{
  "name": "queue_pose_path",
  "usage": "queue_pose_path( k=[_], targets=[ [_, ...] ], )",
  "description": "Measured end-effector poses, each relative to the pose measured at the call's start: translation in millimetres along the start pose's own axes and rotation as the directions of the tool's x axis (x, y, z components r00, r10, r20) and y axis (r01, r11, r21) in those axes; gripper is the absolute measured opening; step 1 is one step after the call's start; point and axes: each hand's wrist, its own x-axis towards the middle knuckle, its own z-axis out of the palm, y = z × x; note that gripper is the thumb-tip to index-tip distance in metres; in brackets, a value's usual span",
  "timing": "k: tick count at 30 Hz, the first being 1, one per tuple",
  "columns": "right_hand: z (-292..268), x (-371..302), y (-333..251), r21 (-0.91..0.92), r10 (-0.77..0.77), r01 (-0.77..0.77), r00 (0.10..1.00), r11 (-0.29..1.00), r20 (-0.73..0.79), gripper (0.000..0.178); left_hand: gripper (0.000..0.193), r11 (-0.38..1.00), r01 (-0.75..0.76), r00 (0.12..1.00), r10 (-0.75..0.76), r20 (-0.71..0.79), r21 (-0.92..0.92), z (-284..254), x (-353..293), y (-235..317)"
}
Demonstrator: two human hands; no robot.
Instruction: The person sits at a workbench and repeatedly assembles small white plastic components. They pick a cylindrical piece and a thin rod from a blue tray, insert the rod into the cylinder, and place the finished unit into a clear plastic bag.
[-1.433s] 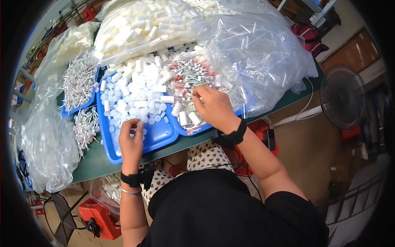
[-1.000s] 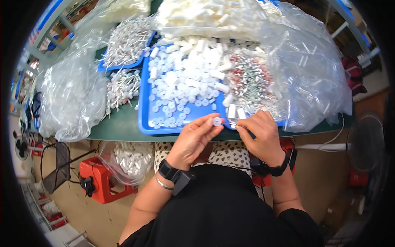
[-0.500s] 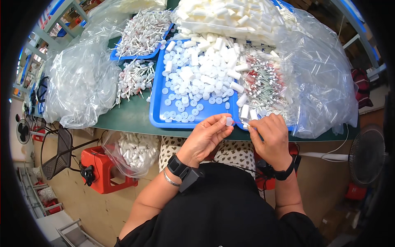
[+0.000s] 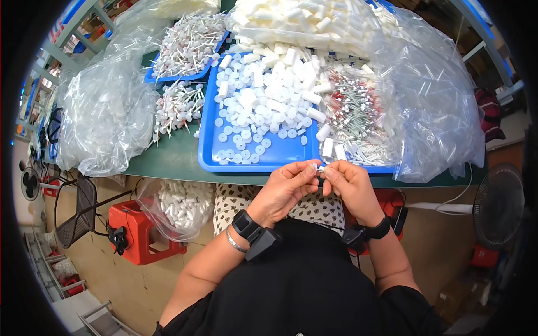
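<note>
Since earlier, the left hand [image 4: 284, 187] and the right hand [image 4: 356, 187] have been brought closer together — by both, a small white piece [image 4: 320, 168] is held in pinched fingertips, near the blue tray [image 4: 252, 167].

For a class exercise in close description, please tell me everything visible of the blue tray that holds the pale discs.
The blue tray looks like shallow plastic, with a raised rim and rounded corners. It lies near the front edge of the green table. Translucent discs and white cylinders cover most of it, leaving some bare bottom in front and hiding its far end. The left hand overlaps its near edge in view; whether they touch cannot be told.
</note>
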Motion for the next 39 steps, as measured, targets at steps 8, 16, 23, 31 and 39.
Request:
queue_pose_path(
  k=[8, 16, 23, 31, 39],
  targets=[
    [7, 0, 16, -0.267, -0.230, 0.203, 0.971, 0.942, -0.072, 0.018, 0.034, 0.996, 0.082, 0.996, -0.083, 0.017, 0.029, -8, 4, -4],
    [9, 0, 17, -0.519, -0.387, 0.291, 0.918, 0.804, -0.085, 0.017, 0.033, 0.995, 0.102, 0.995, -0.102, 0.013, 0.012, -6, 3, -6],
    [2, 2, 18, -0.054, -0.030, 0.030, 0.999, 0.998, -0.017, 0.020, 0.027, 0.996, 0.073, 0.997, -0.072, -0.025, 0.055, -8, 7, -8],
    [-70, 24, 23, -0.964, -0.674, 0.147, 0.737, 0.222, -0.043, 0.011, 0.030, 0.987, -0.144, 0.972, 0.154, -0.176, 0.069, 1, 0, 10],
    [-85, 39, 29, -0.991, -0.524, 0.129, 0.847, 0.035, 0.092, 0.012, 0.033, 0.993, -0.116, 0.977, 0.120, -0.176, 0.031, -6, -1, 4]
  ],
)
